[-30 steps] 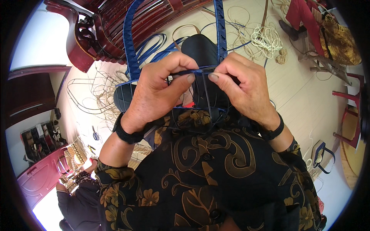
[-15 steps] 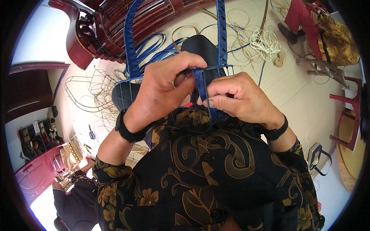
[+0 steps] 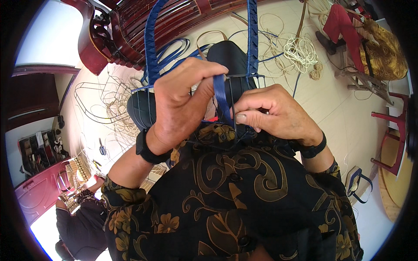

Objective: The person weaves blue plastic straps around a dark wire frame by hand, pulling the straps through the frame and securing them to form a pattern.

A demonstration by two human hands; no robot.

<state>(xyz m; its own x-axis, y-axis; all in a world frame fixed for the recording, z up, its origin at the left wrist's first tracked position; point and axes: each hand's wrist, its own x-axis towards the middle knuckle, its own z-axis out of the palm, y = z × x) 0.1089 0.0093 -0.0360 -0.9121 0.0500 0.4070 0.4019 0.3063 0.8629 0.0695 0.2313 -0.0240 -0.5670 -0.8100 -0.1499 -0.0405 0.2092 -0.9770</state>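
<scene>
A dark wire frame (image 3: 261, 77) rests over my lap, with two tall handles (image 3: 252, 39) wrapped in blue strip rising from it. My left hand (image 3: 180, 102) is closed at the frame's upper bar, thumb and forefinger pinching a flat blue strip (image 3: 221, 91) there. The strip hangs from that bar down to my right hand (image 3: 276, 113), whose curled fingers and thumb grip it lower down, beside a vertical wire. The fingertips of my right hand are partly hidden behind the wire and strip.
A red wooden bench (image 3: 96, 39) stands ahead, with coils of strip and cord (image 3: 300, 52) on the floor. A seated person in red trousers (image 3: 339, 28) is at upper right; another person (image 3: 82, 222) works at lower left. A red stool (image 3: 387, 161) stands at right.
My right hand has moved down from the upper bar, and the blue strip now runs downward between my hands. My left hand stays at the bar.
</scene>
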